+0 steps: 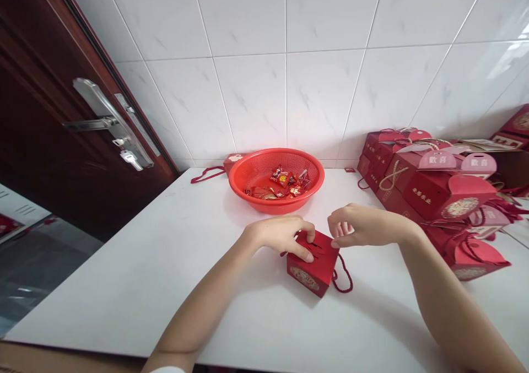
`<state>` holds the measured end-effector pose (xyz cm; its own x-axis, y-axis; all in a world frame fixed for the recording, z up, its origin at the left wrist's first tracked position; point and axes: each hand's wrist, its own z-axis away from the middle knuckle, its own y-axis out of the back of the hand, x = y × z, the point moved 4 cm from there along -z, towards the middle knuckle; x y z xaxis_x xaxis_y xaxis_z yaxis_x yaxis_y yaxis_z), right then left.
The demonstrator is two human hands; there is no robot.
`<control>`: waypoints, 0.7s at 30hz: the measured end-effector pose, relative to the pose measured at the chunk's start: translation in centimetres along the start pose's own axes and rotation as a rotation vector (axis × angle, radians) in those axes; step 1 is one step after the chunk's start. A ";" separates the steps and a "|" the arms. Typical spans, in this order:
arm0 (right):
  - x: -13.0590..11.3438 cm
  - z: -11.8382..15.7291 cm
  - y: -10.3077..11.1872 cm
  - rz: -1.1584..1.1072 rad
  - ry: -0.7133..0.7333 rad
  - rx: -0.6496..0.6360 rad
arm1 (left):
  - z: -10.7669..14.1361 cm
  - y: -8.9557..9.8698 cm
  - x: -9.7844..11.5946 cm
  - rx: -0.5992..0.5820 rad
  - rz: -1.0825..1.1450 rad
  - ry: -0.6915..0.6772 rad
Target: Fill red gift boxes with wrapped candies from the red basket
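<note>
A small red gift box (313, 268) with a gold-toned print on its front side stands on the white table. Its top has a slot, and a dark red cord handle loops out on the right side. My left hand (283, 235) is closed over the top from the left, thumb and index finger pressed on the lid near the slot. At the box's right rear corner is my right hand (359, 227), its thumb tip at the edge and its fingers loosely curled, apart from the thumb. Whether anything is inside the box cannot be seen.
Behind the box, a red plastic basket (235, 188) contains several wrapped candies (285, 180). Another red box (230, 163) with a ribbon sits partly behind it. Stacked red gift boxes (430, 191) fill the right side. A tiled wall (256, 103) and brown door (49, 114) border the table (124, 285).
</note>
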<state>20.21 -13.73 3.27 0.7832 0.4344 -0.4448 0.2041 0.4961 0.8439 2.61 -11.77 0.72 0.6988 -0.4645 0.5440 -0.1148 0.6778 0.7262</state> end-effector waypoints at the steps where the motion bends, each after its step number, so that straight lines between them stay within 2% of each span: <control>1: 0.6 -0.1 0.0 0.020 -0.041 -0.005 | -0.1 0.2 -0.3 0.014 -0.010 0.026; 4: 1.7 -0.8 -0.6 0.016 -0.063 -0.060 | 0.1 0.9 -1.1 0.086 -0.046 0.102; 8: 2.0 -2.5 -1.2 -0.125 0.141 -0.071 | 0.5 1.6 -1.7 0.144 -0.056 0.135; 12: 2.8 -3.8 -2.0 -0.351 0.216 -0.200 | 0.6 1.8 -2.1 0.170 -0.058 0.148; 15: 3.2 -3.8 -2.1 -0.564 0.227 -0.263 | 0.6 1.4 -2.2 0.131 0.022 0.189; 18: 3.0 -3.0 -0.9 -0.837 0.275 -0.124 | 0.8 1.1 -1.9 0.125 0.060 0.237; 21: 1.9 -1.8 0.6 -1.020 0.341 0.073 | 1.3 1.0 -1.0 0.218 0.017 0.241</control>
<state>20.72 -11.24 2.37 0.0215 0.0336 -0.9992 0.7118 0.7013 0.0389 0.85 -11.36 1.48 0.8394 -0.2880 0.4609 -0.2588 0.5339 0.8049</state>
